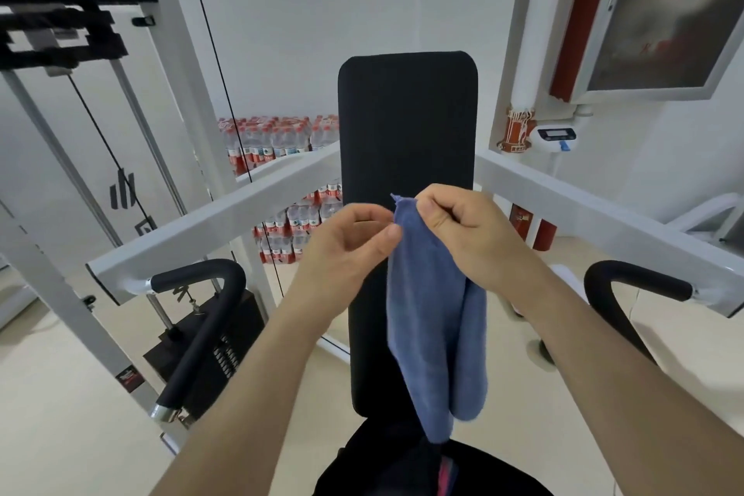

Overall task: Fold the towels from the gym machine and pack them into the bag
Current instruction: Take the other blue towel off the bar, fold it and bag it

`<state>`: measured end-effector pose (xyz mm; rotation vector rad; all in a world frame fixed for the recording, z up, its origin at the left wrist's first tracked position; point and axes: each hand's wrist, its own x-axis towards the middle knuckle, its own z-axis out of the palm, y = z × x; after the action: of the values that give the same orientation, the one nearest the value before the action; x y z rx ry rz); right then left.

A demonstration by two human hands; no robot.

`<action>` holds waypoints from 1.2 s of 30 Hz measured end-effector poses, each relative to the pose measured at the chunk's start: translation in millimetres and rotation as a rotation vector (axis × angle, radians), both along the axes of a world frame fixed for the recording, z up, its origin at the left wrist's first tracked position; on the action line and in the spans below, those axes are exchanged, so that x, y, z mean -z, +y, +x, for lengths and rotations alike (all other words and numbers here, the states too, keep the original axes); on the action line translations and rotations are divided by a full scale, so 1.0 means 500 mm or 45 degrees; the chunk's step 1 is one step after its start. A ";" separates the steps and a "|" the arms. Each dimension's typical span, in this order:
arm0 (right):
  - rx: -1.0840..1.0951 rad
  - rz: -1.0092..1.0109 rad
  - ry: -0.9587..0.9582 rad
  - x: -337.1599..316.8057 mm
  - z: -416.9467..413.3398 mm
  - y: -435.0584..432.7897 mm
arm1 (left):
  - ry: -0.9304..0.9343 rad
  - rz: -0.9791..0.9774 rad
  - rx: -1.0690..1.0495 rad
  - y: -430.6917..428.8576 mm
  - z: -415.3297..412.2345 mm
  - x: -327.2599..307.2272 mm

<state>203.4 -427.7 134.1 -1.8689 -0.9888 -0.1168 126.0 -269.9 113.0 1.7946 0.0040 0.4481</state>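
Left hand [354, 242] pinches blue towel [435, 318] at top edge. Towel hangs doubled in air before black back pad [406, 117]. Right hand [463, 225] closed on top corner. Fold looks begun, unfinished. Dark bag [402, 471] below; packing not yet done.

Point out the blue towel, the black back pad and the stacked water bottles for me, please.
blue towel [432, 314]: head view, middle of the hanging cloth.
black back pad [406, 121]: head view, upper middle of the pad.
water bottles [273, 141]: head view, upper stack.
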 end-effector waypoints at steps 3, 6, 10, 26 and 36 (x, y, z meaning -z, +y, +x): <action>-0.034 0.008 -0.016 0.004 -0.004 0.002 | -0.007 -0.343 0.121 -0.022 0.013 -0.004; 0.005 -0.030 -0.070 0.009 -0.005 -0.003 | 0.042 -0.585 0.212 -0.017 0.021 0.000; -0.037 -0.060 0.156 0.013 -0.006 -0.011 | -0.014 -0.288 0.126 -0.020 0.023 -0.009; 0.631 0.006 -0.337 0.056 0.093 -0.044 | 0.582 0.933 -0.106 0.090 -0.028 0.201; 0.803 0.157 -0.226 0.044 0.140 -0.079 | 0.202 0.976 -0.309 0.174 -0.034 0.263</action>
<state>273.7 -467.1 112.2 -2.0172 -0.4585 -0.7110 108.9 -183.0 -18.3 2.5986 0.1843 0.5182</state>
